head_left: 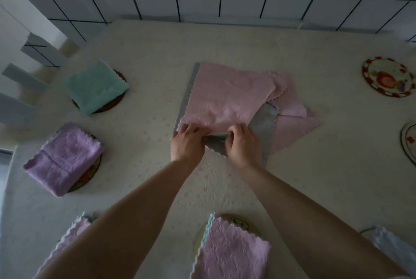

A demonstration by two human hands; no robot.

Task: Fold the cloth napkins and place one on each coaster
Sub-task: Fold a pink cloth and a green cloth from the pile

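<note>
Centrally on the cream patterned worktop, both hands, left and right, pinch the near scalloped edge of a fluffy pink-and-grey cloth napkin; a round red-rimmed coaster lies far right.

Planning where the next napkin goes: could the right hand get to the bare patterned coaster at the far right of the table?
Probably yes. The right hand now pinches the pink napkin, but only bare tablecloth lies between it and the coaster.
</note>
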